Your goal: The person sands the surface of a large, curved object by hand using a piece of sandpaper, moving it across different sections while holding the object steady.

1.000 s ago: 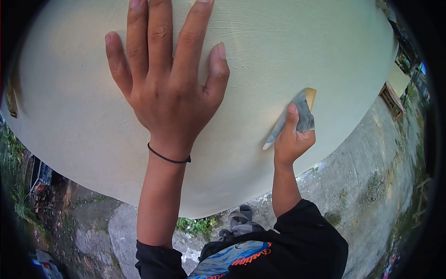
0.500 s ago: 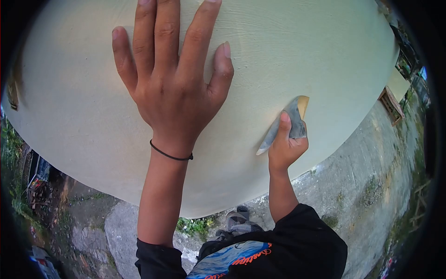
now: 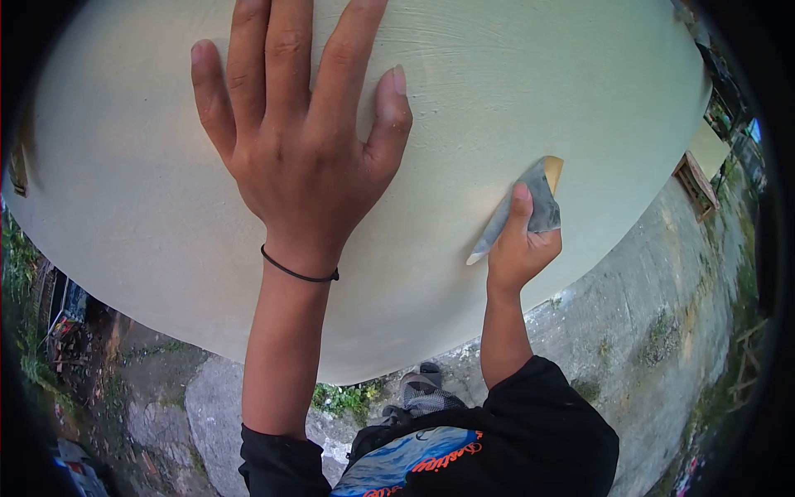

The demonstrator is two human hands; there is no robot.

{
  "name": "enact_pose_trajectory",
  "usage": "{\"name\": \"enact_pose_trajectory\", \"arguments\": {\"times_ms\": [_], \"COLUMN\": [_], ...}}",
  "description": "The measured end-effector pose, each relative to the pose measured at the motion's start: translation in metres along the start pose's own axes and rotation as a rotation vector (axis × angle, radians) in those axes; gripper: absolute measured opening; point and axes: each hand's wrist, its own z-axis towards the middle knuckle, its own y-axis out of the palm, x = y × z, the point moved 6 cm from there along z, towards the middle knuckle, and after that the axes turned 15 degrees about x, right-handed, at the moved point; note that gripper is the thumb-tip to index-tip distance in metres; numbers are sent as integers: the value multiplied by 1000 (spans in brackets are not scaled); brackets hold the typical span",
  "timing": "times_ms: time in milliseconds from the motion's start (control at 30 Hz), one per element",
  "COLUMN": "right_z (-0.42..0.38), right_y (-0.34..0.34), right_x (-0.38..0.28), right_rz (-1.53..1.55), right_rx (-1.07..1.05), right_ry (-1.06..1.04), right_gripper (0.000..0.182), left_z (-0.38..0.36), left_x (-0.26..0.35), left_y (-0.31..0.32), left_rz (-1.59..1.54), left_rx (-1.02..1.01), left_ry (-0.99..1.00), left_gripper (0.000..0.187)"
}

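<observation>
A large, pale, smooth panel [image 3: 464,108] with a curved-looking edge fills the upper view. My left hand [image 3: 310,157] lies on it with fingers spread, holding nothing; a thin black band circles that wrist. To the right, my right hand [image 3: 526,248] is closed round a folded grey sheet [image 3: 542,199] with a tan patch at its top corner, its thumb pressed on the grey side. The sheet is against the panel's surface. What lies under the right hand's fingers is hidden.
Below the panel is grey concrete ground [image 3: 613,331] with green weeds [image 3: 344,399] near its lower edge. A shod foot [image 3: 422,383] shows beneath me. A wooden frame [image 3: 696,186] stands at the right, and clutter [image 3: 70,311] lies at the far left.
My right hand and the grey sheet have moved a little up and to the right. My left hand has shifted slightly up and to the left, still spread.
</observation>
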Motion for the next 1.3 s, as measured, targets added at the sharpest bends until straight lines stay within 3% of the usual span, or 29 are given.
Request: {"name": "enact_pose_trajectory", "arguments": {"times_ms": [33, 133, 167, 267, 300, 333, 433, 467, 533, 600, 667, 700, 767, 800, 867, 933, 967, 1033, 1200, 1300], "right_z": [-10, -9, 1, -8, -18, -15, 7, 3, -16, -12, 15, 23, 39, 34, -5, -61, -61, -56, 22, -24], "right_y": [4, 5, 2, 7, 8, 8, 2, 0, 3, 0, -8, -1, -2, -3, 18, 21, 16, 14, 27, 22], "right_x": [-6, -6, 1, -6, -8, -10, -1, 2, -2, -2, 8, 7, -9, -10, -25, -10, 2, 12, -6, 4], "right_rz": [-47, -123, -30, -22, -134, -130, -12, -12, -90, -170, -214, -215, 72, 69, -477, -377, -381, -441, -374, -362], "right_rx": [-96, -188, -112, -76, -189, -188, 6, 3, -163, -280, -88, -90, 173, 175, -175, -567, -565, -508, -157, -271], "right_ry": [-204, -293, -95, -98, -392, -393, 46, 44, -283, -374, -212, -210, -346, -346, -754, -736, -736, -990, -619, -695], "right_gripper": [14, 15, 15, 15, 17, 17, 16, 16, 17, 18, 22, 22, 32, 32, 44, 47, 47, 47, 53, 53], "left_z": [1, -2, -2, -1, 0, 1, -2, -1, 1, 0, 1, 1, -1, -2, -3, -4, -4, -3, 0, 3], "left_x": [-2, -2, -1, 1, 1, 1, -1, -1, -2, 0, 1, 0, -2, -3, -4, -3, -2, -3, 0, 1], "left_y": [2, 6, 5, 3, 1, 0, 1, 0, 4, 3, 0, 0, 3, 4, 6, 7, 7, 4, -1, -6], "left_rz": [8, 45, 43, 24, 13, 2, 10, -8, -23, -13, -32, -43, -23, -10, 8, 7, -4, -4, -38, -62], "left_rx": [-32, 3, 35, 87, 98, 109, -5, -36, -55, 48, 61, 52, 33, 26, 10, 0, 40, 87, -4, 91], "left_ry": [-14, 46, 60, 63, 63, 64, 33, 9, -10, 37, 30, 18, 24, 34, 41, 33, 39, 49, 6, -16], "left_gripper": [43, 43, 42, 42, 41, 41, 40, 40, 40, 41, 41, 41, 41, 41, 41, 41, 41, 41, 42, 40]}}
